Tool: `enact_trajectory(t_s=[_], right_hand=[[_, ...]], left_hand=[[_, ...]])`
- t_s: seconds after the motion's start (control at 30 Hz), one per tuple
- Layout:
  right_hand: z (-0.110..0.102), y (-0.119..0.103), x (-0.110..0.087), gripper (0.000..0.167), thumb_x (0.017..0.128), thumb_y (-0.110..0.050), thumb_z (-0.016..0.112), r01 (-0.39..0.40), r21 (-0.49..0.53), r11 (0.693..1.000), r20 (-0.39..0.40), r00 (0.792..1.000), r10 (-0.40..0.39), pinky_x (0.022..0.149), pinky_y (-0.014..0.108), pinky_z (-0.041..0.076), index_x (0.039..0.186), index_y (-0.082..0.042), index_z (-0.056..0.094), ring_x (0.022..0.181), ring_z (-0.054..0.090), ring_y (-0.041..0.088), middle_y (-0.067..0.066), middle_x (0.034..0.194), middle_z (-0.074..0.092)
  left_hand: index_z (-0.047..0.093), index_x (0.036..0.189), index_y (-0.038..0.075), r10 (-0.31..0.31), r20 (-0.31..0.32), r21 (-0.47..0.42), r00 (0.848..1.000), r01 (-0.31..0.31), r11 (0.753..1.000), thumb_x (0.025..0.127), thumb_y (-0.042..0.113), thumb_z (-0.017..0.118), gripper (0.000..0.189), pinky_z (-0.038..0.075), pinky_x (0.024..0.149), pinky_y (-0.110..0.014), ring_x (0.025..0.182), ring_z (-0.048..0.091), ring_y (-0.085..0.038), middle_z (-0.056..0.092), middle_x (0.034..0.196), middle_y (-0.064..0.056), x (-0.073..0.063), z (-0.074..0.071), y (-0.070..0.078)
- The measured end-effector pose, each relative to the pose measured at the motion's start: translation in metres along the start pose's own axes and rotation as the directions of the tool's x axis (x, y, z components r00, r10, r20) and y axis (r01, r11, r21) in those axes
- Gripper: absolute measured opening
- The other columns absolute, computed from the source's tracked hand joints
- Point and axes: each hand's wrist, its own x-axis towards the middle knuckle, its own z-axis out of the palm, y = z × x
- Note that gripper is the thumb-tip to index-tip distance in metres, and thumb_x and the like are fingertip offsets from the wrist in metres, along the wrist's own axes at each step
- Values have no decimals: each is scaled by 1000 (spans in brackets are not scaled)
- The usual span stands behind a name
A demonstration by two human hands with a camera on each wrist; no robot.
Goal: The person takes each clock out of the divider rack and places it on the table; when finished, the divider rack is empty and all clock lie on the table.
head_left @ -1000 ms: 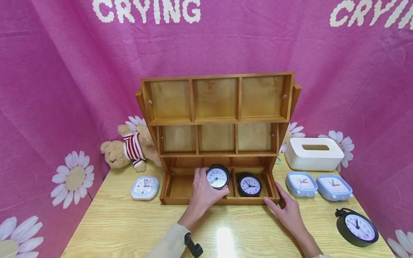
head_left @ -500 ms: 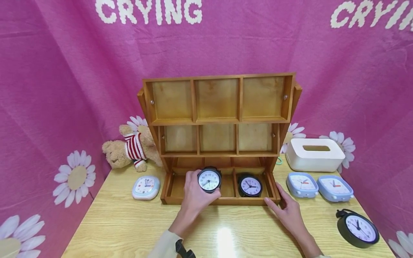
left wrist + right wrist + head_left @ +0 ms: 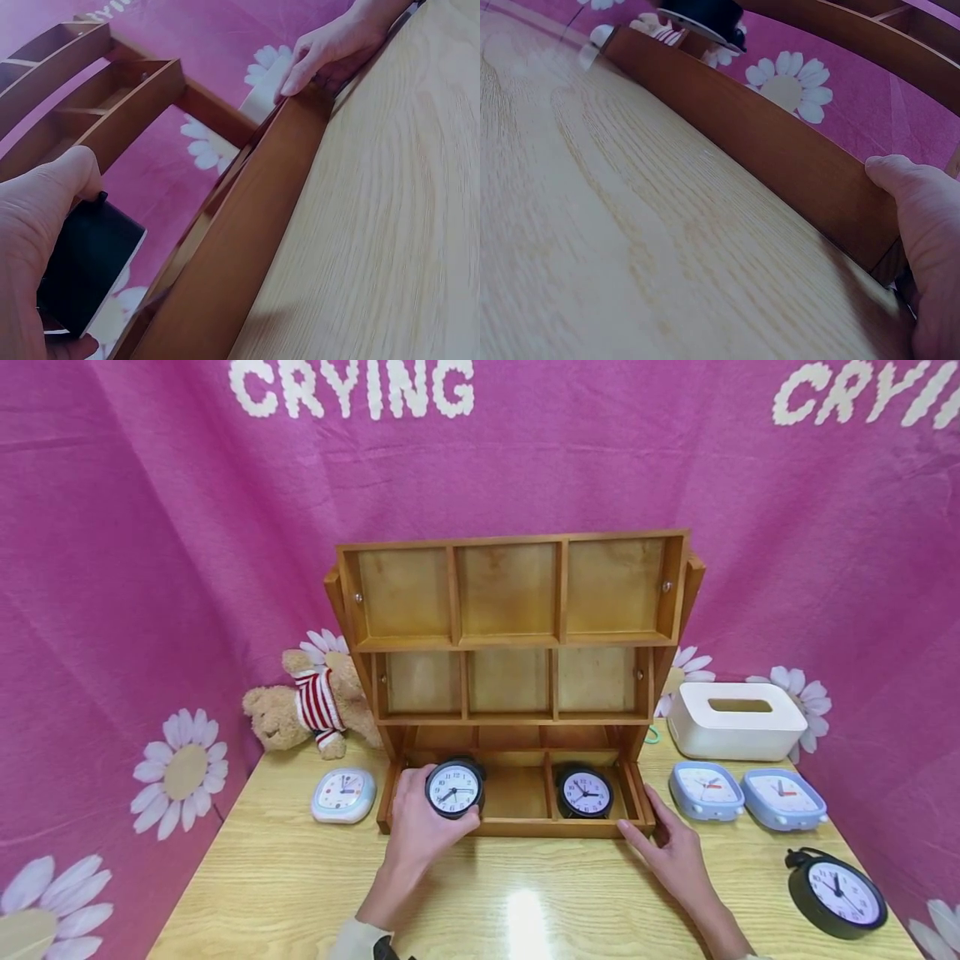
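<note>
My left hand (image 3: pixel 417 828) grips a round black alarm clock (image 3: pixel 454 790) by its side, thumb low and fingers behind. The clock's white dial faces up toward me, over the left compartment of the wooden shelf's (image 3: pixel 525 828) bottom row. From the left wrist view, the clock's dark casing (image 3: pixel 91 262) is held above the front board. A second round black alarm clock (image 3: pixel 586 793) sits in the bottom right compartment. My right hand (image 3: pixel 677 858) holds the shelf's front right corner, its thumb (image 3: pixel 892 171) on the front board's top edge.
Two blue alarm clocks (image 3: pixel 706 791) and a black alarm clock (image 3: pixel 837 893) lie on the right. Behind them stands a white tissue box (image 3: pixel 738 727). At left are a pale blue-and-white clock (image 3: pixel 343 794) and a teddy bear (image 3: pixel 281 718). The shelf's two upper tiers rise behind the bottom row.
My left hand has carried the black alarm clock leftward, from over the middle compartment to the left one. The right hand keeps its hold on the corner.
</note>
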Motion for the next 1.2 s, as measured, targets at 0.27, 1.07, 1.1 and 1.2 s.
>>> enact_trajectory(t_s=[0.27,1.07,1.1,1.2], right_hand=[[0,-3,-1,76,94,-15,80,-21,-13,1000,14,1000,22,92,4,43,156,5,42,127,58,28,33,147,52],[-1,0,-1,75,93,-17,82,-22,-55,998,-10,1000,22,85,2,46,155,2,45,107,57,-8,30,142,59],[0,1,-1,75,93,-18,81,-22,-53,998,-8,1000,21,86,2,45,155,2,45,108,56,-10,31,142,58],[-1,2,-1,75,93,-18,81,-21,-44,999,-6,1000,21,89,2,44,155,3,45,113,53,-13,31,144,56]], left_hand=[[68,120,3,6,-52,22,999,-5,1000,59,34,94,73,56,87,-47,102,62,-27,65,109,-10,-1,-32,-20],[67,123,-7,-69,-313,83,947,100,992,61,21,93,73,47,89,-56,103,61,-41,68,111,-27,10,-131,-93],[67,123,-7,-73,-322,87,944,106,991,62,21,93,72,45,90,-57,103,61,-42,68,111,-28,11,-135,-98],[66,123,-8,-100,-350,88,931,139,986,62,21,92,72,41,93,-59,106,59,-47,66,113,-30,14,-148,-111]])
